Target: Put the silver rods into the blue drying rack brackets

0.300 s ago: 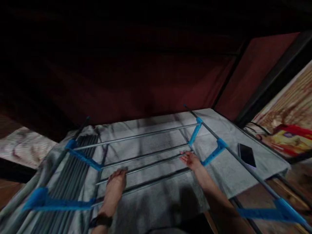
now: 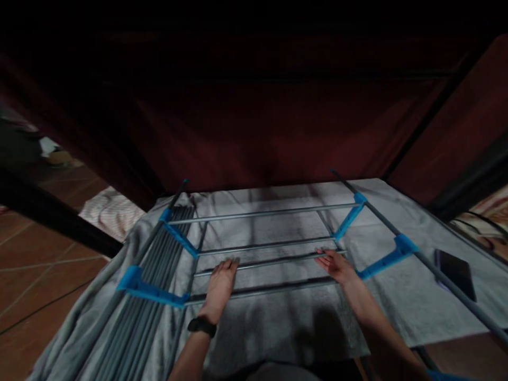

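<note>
Presently, left hand and right hand grasp one rod; brackets flank both hands; tube bundle left of them, phone right.

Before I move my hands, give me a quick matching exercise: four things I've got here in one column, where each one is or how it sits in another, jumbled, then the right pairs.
Column one
1. Single rod
2. Dark wristband
3. Phone
4. Row of grey rods

Column two
A. On the pale cloth, right of the right hand
B. Side by side, left of the left hand
C. Touched by both hands
D. Around the left wrist

Right pairs: 1-C, 2-D, 3-A, 4-B.
</note>
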A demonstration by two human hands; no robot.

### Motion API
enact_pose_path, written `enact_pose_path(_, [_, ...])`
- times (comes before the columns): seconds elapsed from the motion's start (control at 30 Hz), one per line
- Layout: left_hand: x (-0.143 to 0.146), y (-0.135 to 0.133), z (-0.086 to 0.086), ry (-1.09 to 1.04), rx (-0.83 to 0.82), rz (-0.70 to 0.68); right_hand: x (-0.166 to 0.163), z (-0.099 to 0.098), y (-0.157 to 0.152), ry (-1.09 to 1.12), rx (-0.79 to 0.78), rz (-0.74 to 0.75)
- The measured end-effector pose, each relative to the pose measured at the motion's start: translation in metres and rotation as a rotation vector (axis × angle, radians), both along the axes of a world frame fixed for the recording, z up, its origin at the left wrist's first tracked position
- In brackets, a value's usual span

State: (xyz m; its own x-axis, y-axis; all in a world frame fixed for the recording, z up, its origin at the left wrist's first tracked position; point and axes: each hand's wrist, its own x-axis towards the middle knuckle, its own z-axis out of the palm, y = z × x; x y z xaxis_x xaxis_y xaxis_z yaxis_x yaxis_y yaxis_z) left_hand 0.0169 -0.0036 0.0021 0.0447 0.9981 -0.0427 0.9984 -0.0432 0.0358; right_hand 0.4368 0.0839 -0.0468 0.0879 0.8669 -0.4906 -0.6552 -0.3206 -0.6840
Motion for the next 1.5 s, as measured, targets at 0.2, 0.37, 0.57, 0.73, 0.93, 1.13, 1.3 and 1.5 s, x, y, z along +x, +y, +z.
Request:
enact_pose_path(0.2, [0.007,0.001,-0.004,0.050,-0.008,-0.019,0.003,-0.001,0.015,-0.109,-0.283,-0.040])
enact_pose_path(0.37, [0.006,-0.002,-0.006,0.041,-0.022,-0.067,0.013,-0.009,0.019,-0.103,-0.318,-0.028])
enact_pose_path(0.57, [0.006,-0.003,-0.004,0.045,-0.022,-0.106,0.017,-0.009,0.020,-0.100,-0.325,-0.015])
enact_pose_path(0.73, [0.007,-0.003,-0.003,0.061,-0.002,-0.106,0.014,-0.008,0.020,-0.108,-0.318,-0.008])
enact_pose_path(0.93, [0.011,-0.003,-0.007,0.084,0.008,-0.125,0.014,-0.005,0.019,-0.107,-0.339,0.021])
enact_pose_path(1.13, [0.014,0.000,-0.008,0.100,0.011,-0.167,0.014,-0.002,0.018,-0.115,-0.329,0.018])
enact_pose_path(1.3, [0.016,0.001,-0.007,0.105,0.015,-0.166,0.009,0.009,0.014,-0.098,-0.316,0.018])
enact_pose_path(1.5, [0.018,-0.001,-0.005,0.093,0.013,-0.148,0.006,0.015,0.013,-0.107,-0.308,0.038])
